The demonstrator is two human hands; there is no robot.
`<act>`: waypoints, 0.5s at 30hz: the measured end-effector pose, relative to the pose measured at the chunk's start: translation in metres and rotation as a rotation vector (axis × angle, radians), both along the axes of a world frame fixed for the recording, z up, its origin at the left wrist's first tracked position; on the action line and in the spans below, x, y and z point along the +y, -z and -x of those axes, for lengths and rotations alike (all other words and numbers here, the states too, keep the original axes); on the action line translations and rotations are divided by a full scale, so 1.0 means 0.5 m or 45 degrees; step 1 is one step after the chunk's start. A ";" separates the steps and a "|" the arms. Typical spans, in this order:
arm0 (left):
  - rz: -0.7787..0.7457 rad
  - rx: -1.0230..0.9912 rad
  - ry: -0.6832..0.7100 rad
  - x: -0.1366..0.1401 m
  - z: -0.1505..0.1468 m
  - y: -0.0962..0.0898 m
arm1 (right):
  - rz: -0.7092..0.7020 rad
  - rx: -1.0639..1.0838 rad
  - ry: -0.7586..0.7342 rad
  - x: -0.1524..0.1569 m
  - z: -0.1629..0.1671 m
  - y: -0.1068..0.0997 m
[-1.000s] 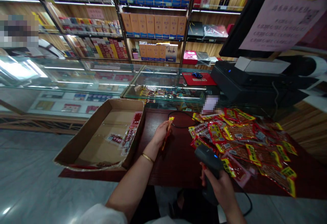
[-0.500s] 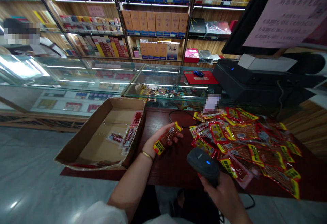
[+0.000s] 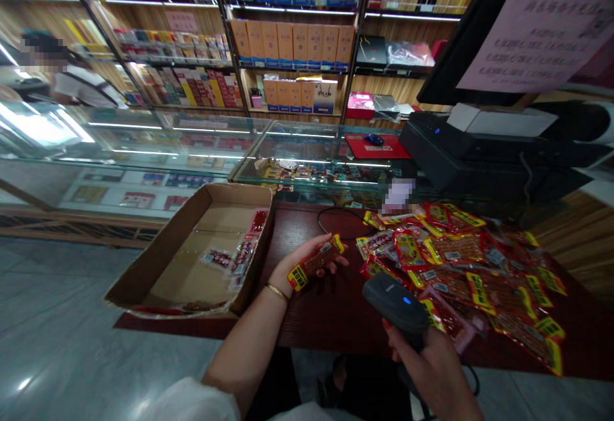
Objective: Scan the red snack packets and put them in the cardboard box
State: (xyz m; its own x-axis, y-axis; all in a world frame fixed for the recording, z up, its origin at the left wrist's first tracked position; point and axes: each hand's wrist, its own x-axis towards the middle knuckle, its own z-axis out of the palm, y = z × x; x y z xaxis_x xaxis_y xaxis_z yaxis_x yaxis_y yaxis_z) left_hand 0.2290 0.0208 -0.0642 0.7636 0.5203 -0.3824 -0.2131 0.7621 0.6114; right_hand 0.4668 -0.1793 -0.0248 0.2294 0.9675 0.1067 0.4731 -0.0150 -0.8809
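My left hand [image 3: 298,256] is closed around a snack packet [image 3: 317,262] with yellow ends and a reddish-brown middle, held above the dark red table [image 3: 307,318]. In my right hand [image 3: 432,360] is a dark barcode scanner [image 3: 396,302] with a lit blue light, its head tilted toward the left. A heap of similar snack packets [image 3: 455,248] spreads over the table to the right. Left of my hands stands a shallow cardboard box [image 3: 167,293], with several small packets [image 3: 240,258] along its right side.
Behind the table is a glass display counter [image 3: 307,171] bearing a red mouse pad [image 3: 355,146] and mouse. A monitor [image 3: 465,37] with a pink notice stands at right above a black cash drawer [image 3: 455,165]. A person [image 3: 81,85] is at far left, near stocked shelves.
My right hand has shifted the scanner a little to the right, away from the packet. My left hand stays almost still with the packet. The person at far left has moved slightly.
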 end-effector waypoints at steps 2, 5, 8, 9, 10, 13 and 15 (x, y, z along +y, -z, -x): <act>-0.012 0.003 -0.005 0.001 0.000 0.002 | 0.005 -0.055 -0.020 0.000 0.001 -0.001; -0.040 0.008 -0.001 0.002 0.000 0.003 | 0.021 -0.116 -0.064 -0.001 0.003 0.002; 0.008 0.026 0.021 0.004 -0.002 0.000 | 0.037 -0.136 -0.116 0.000 0.005 0.007; 0.042 0.030 0.029 0.005 -0.003 -0.001 | 0.035 -0.136 -0.132 0.001 0.005 0.008; 0.073 0.030 0.037 0.006 -0.003 -0.001 | 0.030 -0.131 -0.142 0.002 0.006 0.009; 0.072 0.022 0.051 0.008 -0.005 0.002 | 0.003 -0.108 -0.128 0.007 0.008 0.007; 0.004 0.008 0.039 0.008 -0.004 0.008 | -0.017 -0.101 -0.111 0.009 0.008 0.004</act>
State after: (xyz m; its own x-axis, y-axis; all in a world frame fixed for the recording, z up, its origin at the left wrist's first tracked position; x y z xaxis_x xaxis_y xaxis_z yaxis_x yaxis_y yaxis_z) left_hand 0.2310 0.0249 -0.0681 0.7765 0.4958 -0.3889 -0.1859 0.7700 0.6104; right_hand 0.4626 -0.1751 -0.0268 0.1346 0.9818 0.1339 0.5401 0.0406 -0.8406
